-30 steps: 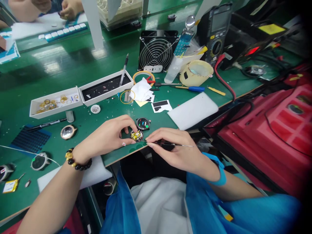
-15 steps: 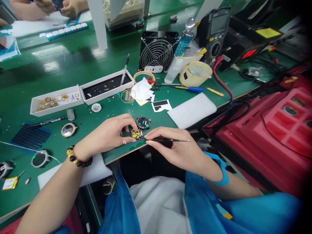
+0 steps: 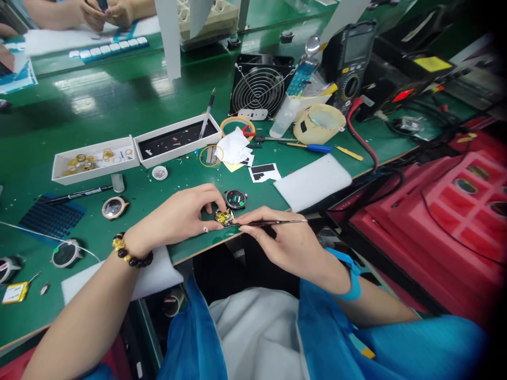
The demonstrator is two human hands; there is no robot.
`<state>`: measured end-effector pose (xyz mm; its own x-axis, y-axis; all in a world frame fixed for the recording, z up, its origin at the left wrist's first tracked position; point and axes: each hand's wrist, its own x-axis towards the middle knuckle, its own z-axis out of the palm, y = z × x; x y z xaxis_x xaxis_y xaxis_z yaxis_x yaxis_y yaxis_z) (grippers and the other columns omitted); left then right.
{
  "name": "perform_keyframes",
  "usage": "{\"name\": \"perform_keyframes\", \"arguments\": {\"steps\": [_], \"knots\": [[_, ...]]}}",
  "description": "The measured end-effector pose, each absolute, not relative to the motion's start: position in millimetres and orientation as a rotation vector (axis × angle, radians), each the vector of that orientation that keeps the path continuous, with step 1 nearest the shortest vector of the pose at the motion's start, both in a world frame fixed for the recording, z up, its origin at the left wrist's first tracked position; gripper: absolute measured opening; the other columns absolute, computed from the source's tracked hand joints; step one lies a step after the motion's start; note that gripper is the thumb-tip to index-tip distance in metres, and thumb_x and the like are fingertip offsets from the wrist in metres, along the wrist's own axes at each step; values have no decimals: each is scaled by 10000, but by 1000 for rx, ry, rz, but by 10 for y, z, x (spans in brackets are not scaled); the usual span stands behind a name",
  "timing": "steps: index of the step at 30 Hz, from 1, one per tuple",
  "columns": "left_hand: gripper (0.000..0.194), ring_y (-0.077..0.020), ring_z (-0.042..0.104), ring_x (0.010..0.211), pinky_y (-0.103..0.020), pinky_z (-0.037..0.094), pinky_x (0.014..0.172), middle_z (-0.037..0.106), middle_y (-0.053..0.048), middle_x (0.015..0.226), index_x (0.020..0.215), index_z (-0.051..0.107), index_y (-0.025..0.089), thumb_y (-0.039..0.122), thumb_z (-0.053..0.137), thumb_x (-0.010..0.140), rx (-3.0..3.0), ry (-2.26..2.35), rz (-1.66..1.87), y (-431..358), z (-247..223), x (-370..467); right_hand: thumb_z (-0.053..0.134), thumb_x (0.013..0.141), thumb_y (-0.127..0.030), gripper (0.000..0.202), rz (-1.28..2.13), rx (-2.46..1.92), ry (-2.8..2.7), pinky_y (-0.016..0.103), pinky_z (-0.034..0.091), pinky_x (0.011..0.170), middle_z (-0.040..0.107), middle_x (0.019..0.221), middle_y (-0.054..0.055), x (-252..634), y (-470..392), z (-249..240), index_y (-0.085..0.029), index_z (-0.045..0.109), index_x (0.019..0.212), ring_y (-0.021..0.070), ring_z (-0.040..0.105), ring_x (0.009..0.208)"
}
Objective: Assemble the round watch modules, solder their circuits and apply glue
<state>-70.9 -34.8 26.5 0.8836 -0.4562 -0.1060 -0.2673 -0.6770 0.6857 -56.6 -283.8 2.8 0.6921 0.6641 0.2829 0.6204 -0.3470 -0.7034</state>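
Observation:
Near the table's front edge, my left hand [image 3: 185,214] grips an opened watch body [image 3: 224,217] between thumb and fingers; its yellow and metallic insides face up. My right hand [image 3: 283,240] is closed around dark, slim tweezers [image 3: 273,222], whose tips reach the right side of the watch body. What the tips touch is too small to make out. Just behind the body lies a round watch face [image 3: 235,199] with a lit screen and a green dot, touching or almost touching it.
White trays [image 3: 158,161] with small parts, a fan [image 3: 259,89], a multimeter [image 3: 352,63] and a blue-handled screwdriver [image 3: 317,148] stand or lie behind. White foam [image 3: 312,182] is at right; watches [image 3: 114,208] lie left. Red foam trays [image 3: 439,211] stand far right. Another person's hands [image 3: 106,13] work across the table.
The view has shifted slightly. My left hand still grips the watch body, and the tweezers in my right hand lie a little flatter at its right side.

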Motion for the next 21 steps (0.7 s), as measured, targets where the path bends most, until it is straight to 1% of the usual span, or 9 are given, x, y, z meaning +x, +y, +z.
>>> {"name": "perform_keyframes", "arguments": {"steps": [9, 16, 21], "knots": [[238, -155, 628, 884, -285, 476, 761, 635, 14, 1091, 1060, 649, 251, 319, 776, 871, 2357, -509, -347, -351, 262, -708, 628, 1001, -206, 106, 42, -2069, -1002, 298, 609, 819, 789, 1021, 28, -585, -2838, 47, -224, 684, 1089, 199, 766, 887], [213, -160, 629, 875, -280, 464, 739, 647, 8, 1074, 1044, 653, 244, 334, 764, 886, 2388, -523, -335, -353, 289, -724, 622, 1001, -211, 100, 28, -2106, -1048, 298, 604, 794, 786, 994, 44, -591, -2829, 74, -229, 674, 1085, 204, 758, 850], [175, -152, 625, 873, -266, 445, 724, 659, 22, 1051, 1026, 665, 242, 299, 760, 889, 2446, -558, -305, -362, 321, -732, 615, 1000, -195, 96, -3, -2126, -1094, 286, 593, 777, 780, 994, 45, -608, -2817, 88, -219, 655, 1084, 195, 753, 852]]}}
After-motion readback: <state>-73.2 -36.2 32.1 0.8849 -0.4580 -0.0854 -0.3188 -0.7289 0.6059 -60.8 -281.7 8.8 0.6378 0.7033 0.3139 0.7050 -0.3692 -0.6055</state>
